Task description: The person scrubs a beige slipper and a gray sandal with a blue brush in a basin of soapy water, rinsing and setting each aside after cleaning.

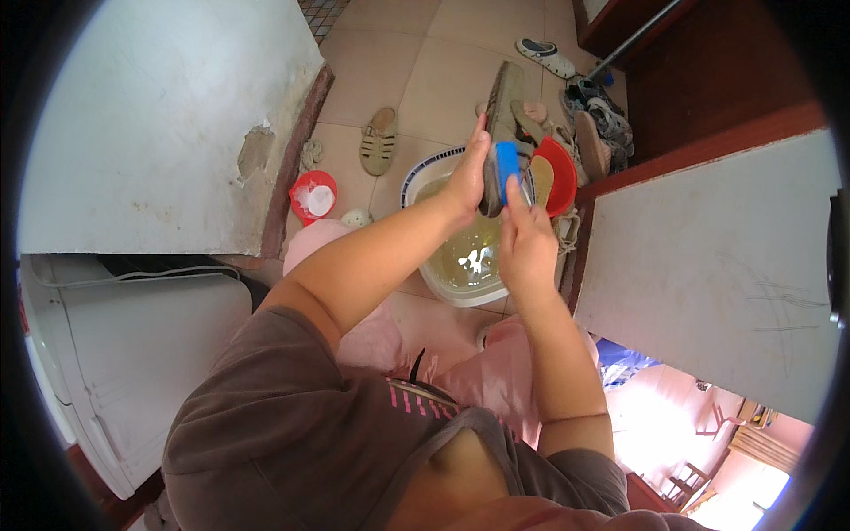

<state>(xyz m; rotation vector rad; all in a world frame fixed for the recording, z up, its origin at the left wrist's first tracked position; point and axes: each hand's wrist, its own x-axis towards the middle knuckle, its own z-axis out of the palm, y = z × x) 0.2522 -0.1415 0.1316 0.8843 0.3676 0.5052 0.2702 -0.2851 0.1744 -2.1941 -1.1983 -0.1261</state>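
Observation:
My left hand [470, 176] holds a grey-green shoe [506, 99] by its side, with the toe or heel pointing away from me; which end cannot be told. In my right hand [529, 249] is a blue scrubbing brush [507, 162], pressed against the near part of the shoe. Both hands are above a white basin [458, 297] with a dark patterned rim, which holds cloudy yellowish water [465, 255]. Right of the brush, a red basin [564, 176] contains a yellowish insole [542, 179]. The brush's bristles are hidden.
A red scoop [305, 216] with white contents lies at the left, near a strappy sandal [379, 143]. Several shoes [601, 126] crowd the right side below a white clog [546, 57]. Peeling wall [166, 119] stands left, a white panel [710, 265] right.

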